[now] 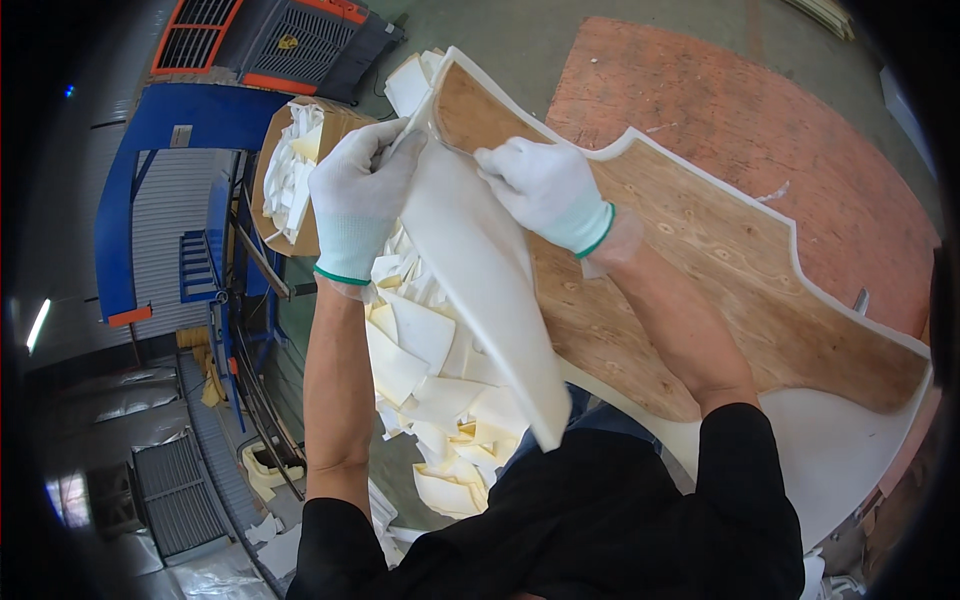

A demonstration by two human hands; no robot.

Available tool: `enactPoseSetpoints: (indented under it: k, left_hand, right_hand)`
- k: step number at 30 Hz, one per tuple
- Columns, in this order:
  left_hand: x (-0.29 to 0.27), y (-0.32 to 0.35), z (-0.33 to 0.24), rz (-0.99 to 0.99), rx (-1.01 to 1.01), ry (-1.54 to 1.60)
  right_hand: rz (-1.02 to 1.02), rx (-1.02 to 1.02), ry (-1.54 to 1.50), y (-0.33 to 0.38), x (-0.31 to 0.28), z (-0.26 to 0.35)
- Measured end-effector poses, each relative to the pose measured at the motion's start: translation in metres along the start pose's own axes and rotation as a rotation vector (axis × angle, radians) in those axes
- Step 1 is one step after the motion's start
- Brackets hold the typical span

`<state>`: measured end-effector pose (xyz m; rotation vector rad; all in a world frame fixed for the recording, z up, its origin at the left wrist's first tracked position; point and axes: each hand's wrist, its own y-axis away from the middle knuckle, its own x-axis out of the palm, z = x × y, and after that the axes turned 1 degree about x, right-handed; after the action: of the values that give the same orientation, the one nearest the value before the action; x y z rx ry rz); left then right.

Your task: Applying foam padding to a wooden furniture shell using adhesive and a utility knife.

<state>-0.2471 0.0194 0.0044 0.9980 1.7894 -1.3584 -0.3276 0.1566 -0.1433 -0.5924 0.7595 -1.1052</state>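
Observation:
My left hand (362,185), in a white glove with a green cuff edge, pinches a white foam sheet (470,270) near the upper corner of a shaped wooden panel (690,240). The loose part of the sheet hangs down toward me past the panel's left side. White foam borders the panel's outline. My right hand (545,190), gloved alike, is closed over the panel's left end. A thin dark line runs from its fingers toward the left hand; whether it is a blade, a wire or an edge I cannot make out.
Below the panel lies a reddish wooden board (700,100). A heap of foam offcuts (430,340) lies at left, beneath the hanging sheet. Further left stand a cardboard box (310,235) of scraps and a blue metal frame (118,220). A grey-and-orange machine (310,45) stands behind.

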Motion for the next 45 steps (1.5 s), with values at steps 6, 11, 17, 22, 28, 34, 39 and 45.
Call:
enactPoseSetpoints:
  k: [6,11,17,22,28,34,39,45]
  left_hand:
    - [0.0,0.003,0.003,0.032,-0.021,0.023]
    - [-0.003,0.003,0.003,0.005,-0.014,0.012]
    - [-0.003,0.005,0.006,0.04,-0.036,0.01]
    - [-0.003,0.004,0.007,0.015,-0.096,0.078]
    - [0.0,0.006,0.012,0.036,-0.065,0.081]
    - [-0.003,0.003,0.013,0.058,-0.123,0.109]
    - [-0.001,0.004,0.016,0.074,-0.121,0.131]
    - [-0.004,0.001,0.027,0.079,-0.15,0.173]
  right_hand:
    - [0.068,0.033,0.074,0.02,0.001,-0.007]
    - [0.078,0.015,0.056,0.02,0.005,-0.008]
    - [0.101,0.038,0.085,0.035,0.008,-0.011]
    - [0.102,0.004,0.12,0.036,0.014,-0.016]
    - [0.141,0.095,0.095,0.059,0.013,-0.02]
    - [0.128,0.106,0.088,0.066,0.015,-0.022]
    - [0.184,0.145,0.13,0.078,0.018,-0.023]
    - [0.146,0.144,0.114,0.083,0.019,-0.024]
